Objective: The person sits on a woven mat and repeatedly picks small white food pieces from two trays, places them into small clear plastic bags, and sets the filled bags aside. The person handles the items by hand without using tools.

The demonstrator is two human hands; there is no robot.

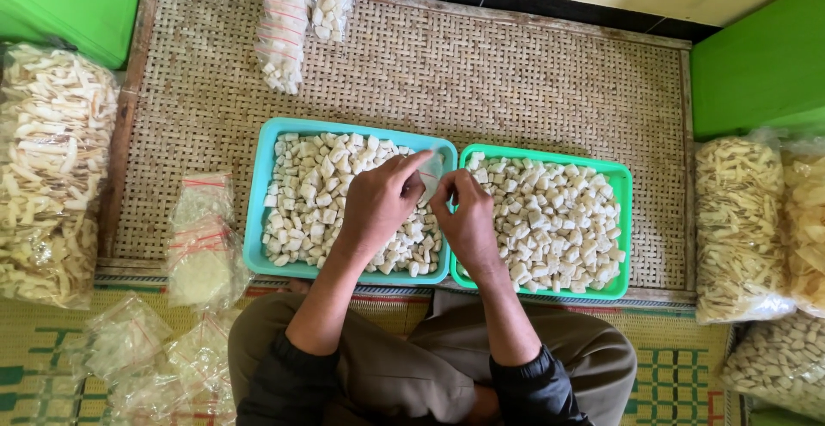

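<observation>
Two hands meet over the seam between two trays, both pinching one small clear plastic bag (432,174) at its mouth. Left hand (380,202) grips with thumb and forefinger, forefinger stretched toward the bag's top edge; right hand (468,220) pinches the opposite side, fingers curled in. Bag hangs just above the inner rims; whether it holds anything cannot be told.

Below the left hand sits a turquoise tray (258,220), filled with pale cube-shaped crackers (314,190). Touching it on the right, a green tray (623,220) holds the same kind of pieces. Both rest on a woven cane mat (533,91).

Far edge of the mat: strips of filled small packets (296,13) lying together. Left of the turquoise tray: a pile of empty clear bags (199,245) with red marks, more of them scattered lower left. Large clear sacks of pale stick-shaped crackers (51,168) flank the scene on the left and on the right (739,228). Green boxes (69,0) occupy both upper corners. Person sits cross-legged, dark sleeves, olive trousers.
</observation>
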